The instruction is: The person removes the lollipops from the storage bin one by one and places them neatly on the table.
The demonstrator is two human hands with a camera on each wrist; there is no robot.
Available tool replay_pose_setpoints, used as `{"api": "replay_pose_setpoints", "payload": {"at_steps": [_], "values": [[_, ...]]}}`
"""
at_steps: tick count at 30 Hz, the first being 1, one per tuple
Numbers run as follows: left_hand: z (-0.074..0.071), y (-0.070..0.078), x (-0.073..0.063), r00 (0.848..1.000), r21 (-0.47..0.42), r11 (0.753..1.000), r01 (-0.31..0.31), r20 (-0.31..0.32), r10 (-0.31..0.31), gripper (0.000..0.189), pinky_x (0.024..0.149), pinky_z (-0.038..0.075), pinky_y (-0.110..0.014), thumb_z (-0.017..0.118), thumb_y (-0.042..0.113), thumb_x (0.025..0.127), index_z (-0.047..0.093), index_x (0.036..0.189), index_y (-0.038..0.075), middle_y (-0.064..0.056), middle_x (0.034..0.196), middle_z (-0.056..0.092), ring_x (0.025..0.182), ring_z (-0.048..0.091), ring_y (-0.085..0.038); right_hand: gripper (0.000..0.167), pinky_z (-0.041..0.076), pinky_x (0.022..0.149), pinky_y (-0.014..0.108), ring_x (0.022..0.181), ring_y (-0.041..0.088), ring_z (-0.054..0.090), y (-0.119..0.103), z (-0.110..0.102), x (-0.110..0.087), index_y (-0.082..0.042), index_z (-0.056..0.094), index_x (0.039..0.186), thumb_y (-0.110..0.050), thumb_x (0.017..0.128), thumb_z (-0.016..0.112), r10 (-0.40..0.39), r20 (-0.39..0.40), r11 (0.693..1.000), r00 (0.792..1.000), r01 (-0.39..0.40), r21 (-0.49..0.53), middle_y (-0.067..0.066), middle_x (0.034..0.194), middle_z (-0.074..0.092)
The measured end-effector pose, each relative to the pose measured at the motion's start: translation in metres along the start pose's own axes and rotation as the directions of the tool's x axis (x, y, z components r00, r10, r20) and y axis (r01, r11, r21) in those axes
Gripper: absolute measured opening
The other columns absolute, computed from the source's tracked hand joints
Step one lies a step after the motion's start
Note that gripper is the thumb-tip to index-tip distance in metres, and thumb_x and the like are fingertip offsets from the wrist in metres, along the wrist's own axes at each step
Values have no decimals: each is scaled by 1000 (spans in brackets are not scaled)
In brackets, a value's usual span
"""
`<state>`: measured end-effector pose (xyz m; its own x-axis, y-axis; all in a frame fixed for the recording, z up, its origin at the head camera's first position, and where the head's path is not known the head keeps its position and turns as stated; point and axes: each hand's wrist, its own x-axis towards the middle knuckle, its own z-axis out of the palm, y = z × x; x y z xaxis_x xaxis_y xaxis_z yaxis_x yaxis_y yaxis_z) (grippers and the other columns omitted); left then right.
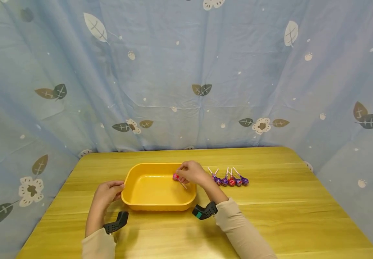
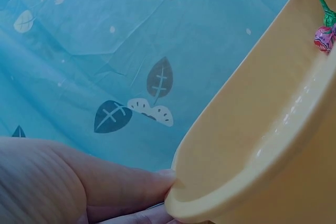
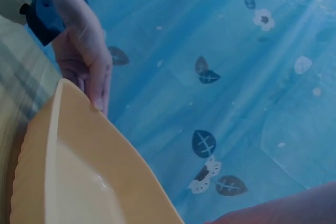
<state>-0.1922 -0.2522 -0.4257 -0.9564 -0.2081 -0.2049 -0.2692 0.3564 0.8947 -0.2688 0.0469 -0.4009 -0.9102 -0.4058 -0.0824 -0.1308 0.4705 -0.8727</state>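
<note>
A yellow plastic basin (image 1: 158, 207) stands on the table. My left hand (image 1: 106, 194) grips its left rim between thumb and fingers; in the left wrist view the thumb (image 2: 131, 184) lies along the rim's outer corner. Over the basin's right side, my right hand (image 1: 192, 172) pinches a lollipop (image 1: 175, 177) with a pink wrapped head and a white stick. The left wrist view shows that lollipop's pink and green wrapper (image 2: 324, 39) inside the basin wall, below the right fingertips. The right wrist view shows only a sliver of the right hand (image 3: 289, 208), the lollipop hidden there.
Several lollipops (image 1: 231, 181) in purple and red wrappers lie in a row right of the basin, sticks pointing away. The wooden table (image 1: 286, 216) reaches back to a blue patterned curtain (image 1: 173, 72).
</note>
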Motion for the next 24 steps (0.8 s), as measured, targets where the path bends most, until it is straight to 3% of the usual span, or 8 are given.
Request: {"api": "replay_pose_setpoints", "payload": {"at_steps": [8,12,18,21,24], "values": [[1,-1,0,1000,-8,1000,2,4,-2,42,78,56,-35,58,17,98,55,129,-11,-27,123,57,91,64,-21,20,57,59,35,72,33,68,-1,16,12,4,70,95,-15,94,63,42,8,992,999,-41,-116,19,81,69],[0,-1,-1,1000,-12,1000,-2,8,2,43,78,56,-34,58,18,98,54,129,-11,-27,124,56,92,64,-22,25,42,43,24,51,22,58,2,23,18,3,72,83,-17,94,63,41,-13,966,999,-43,-255,16,69,67],[-1,-1,-1,1000,-21,1000,1,9,0,43,78,56,-33,57,18,98,54,130,-11,-27,125,56,92,63,-20,45,29,38,22,36,12,37,8,33,30,-6,57,52,-23,94,63,76,-52,908,996,-91,-408,-1,41,43],[-1,0,-1,1000,-26,1000,-3,11,3,42,76,56,-32,57,17,98,53,130,-11,-28,124,56,90,64,-20,50,28,41,23,37,13,36,9,38,34,-12,46,47,-23,92,66,64,-65,867,996,-88,-490,-3,40,36],[-1,0,-1,1000,-30,1000,-3,11,3,42,75,56,-31,57,17,98,54,129,-12,-27,124,56,89,64,-18,47,31,46,25,45,15,38,9,42,36,-12,44,50,-22,88,69,35,-91,807,995,-82,-585,-1,48,39]]}}
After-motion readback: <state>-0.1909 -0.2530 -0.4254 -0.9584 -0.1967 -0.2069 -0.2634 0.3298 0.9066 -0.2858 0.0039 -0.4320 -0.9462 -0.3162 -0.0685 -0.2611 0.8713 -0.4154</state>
